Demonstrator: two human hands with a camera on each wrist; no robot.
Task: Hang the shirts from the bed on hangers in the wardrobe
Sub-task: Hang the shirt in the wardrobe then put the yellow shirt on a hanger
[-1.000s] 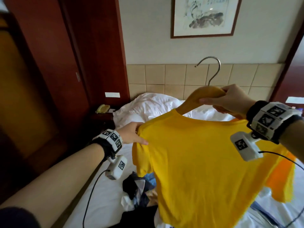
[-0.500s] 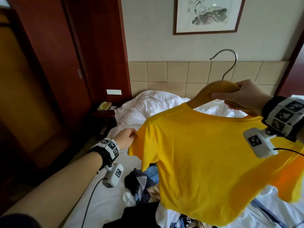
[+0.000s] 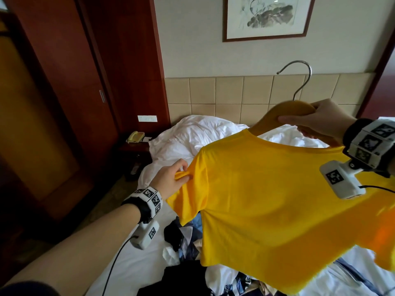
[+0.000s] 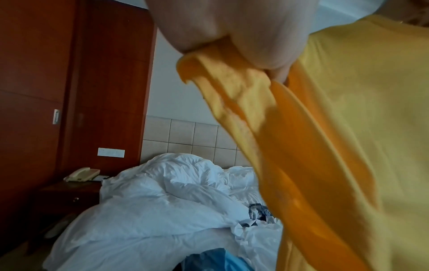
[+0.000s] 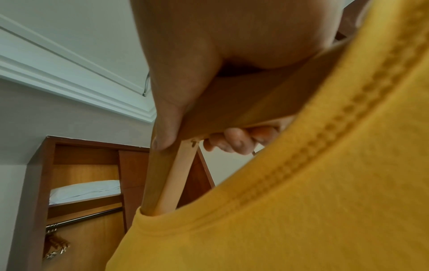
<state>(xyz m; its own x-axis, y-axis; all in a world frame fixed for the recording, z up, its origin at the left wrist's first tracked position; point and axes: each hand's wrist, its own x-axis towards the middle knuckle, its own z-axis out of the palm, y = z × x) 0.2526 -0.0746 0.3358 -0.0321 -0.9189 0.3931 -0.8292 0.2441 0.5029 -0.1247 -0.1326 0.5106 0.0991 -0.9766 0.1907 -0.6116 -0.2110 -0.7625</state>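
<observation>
A yellow T-shirt (image 3: 277, 201) hangs on a wooden hanger (image 3: 284, 111) with a metal hook, held up over the bed. My right hand (image 3: 316, 122) grips the hanger's top bar; in the right wrist view thumb and fingers wrap the wood (image 5: 232, 102) above the shirt's collar (image 5: 325, 146). My left hand (image 3: 173, 180) pinches a fold of the shirt's left sleeve (image 4: 232, 77) near the shoulder. The wardrobe (image 5: 81, 192) stands open in the right wrist view, with a rail and a hanger on it.
Several other garments (image 3: 186, 238) lie heaped on the white bed (image 3: 132, 261) under the shirt. A rumpled white duvet (image 3: 192, 135) lies at the headboard. A bedside table with a telephone (image 3: 134, 136) stands left of the bed, beside dark wooden doors (image 3: 64, 92).
My right hand has carried the hanger and shirt further right and a little up. My left hand has shifted down the sleeve and now pinches its fabric.
</observation>
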